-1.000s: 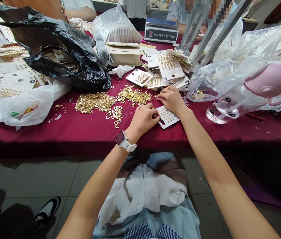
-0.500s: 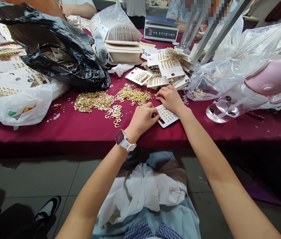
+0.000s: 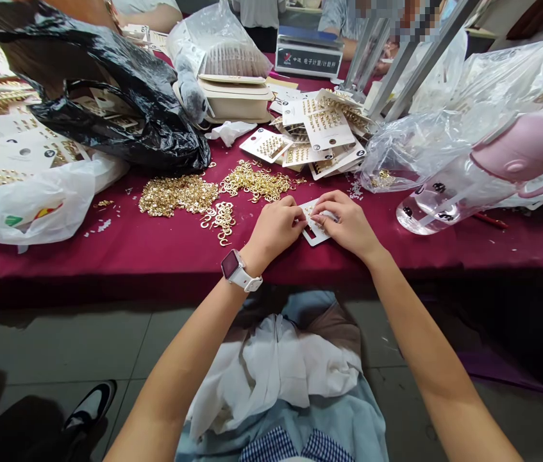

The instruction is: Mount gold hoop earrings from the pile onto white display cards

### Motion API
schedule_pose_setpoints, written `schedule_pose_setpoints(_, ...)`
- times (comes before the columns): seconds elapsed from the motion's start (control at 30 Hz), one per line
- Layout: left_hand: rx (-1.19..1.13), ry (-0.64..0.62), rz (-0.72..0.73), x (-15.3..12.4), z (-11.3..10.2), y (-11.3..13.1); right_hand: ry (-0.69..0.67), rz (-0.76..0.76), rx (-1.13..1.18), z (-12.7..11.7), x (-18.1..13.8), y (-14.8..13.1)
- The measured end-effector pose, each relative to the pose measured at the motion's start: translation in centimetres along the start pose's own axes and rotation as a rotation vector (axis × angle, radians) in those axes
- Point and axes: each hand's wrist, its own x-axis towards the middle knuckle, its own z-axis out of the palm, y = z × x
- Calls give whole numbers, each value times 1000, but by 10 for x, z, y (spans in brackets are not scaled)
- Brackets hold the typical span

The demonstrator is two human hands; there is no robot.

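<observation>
A white earring card (image 3: 317, 239) with rows of small gold earrings lies on the dark red tablecloth, with a slot at its near end. My left hand (image 3: 277, 226), wearing a white-strapped watch, has its fingers curled and pinched on the card's left edge. Over the card's right half arches my right hand (image 3: 348, 221). Its thumb and fingertips are brought together at the card's surface; whatever lies between them is too small to make out. Left of my hands are a heap of gold hoops (image 3: 256, 181), a heap of tiny gold pieces (image 3: 177, 194) and a small group of hoops (image 3: 223, 218).
Behind the hands is a stack of filled earring cards (image 3: 329, 128). A black plastic bag (image 3: 122, 83) and white bag (image 3: 35, 208) are at the left. A pink-lidded bottle (image 3: 506, 154) lies tilted at right, beside clear plastic. A counting scale (image 3: 307, 54) stands behind.
My right hand has come back from the card's far edge toward me, its fingertips now together over the card's middle. My left hand stays nearly in place at the card's left edge.
</observation>
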Motion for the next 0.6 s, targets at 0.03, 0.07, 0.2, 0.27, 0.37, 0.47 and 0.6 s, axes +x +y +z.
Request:
schedule_pose_setpoints(0.03,-6,0,-4,0,0,0,5,14,-3,1,-1,1)
schedule_pose_setpoints(0.07,-9,0,-8,0,0,0,8,29,-5,1,0,1)
schedule_pose_setpoints(0.2,-1,0,-12,1,0,1,-44,100,-10,-2,9,-2)
schedule_pose_setpoints(0.27,3,-2,-11,1,0,2,-79,136,-25,-4,13,-6)
schedule_pose_setpoints(0.37,4,-4,-13,1,0,2,-121,158,-50,-7,17,-11)
schedule_pose_setpoints(0.47,4,-11,-17,0,0,3,-133,142,-50,-8,18,-13)
schedule_pose_setpoints(0.6,4,-16,-17,0,-1,4,-104,123,-18,-4,17,-8)
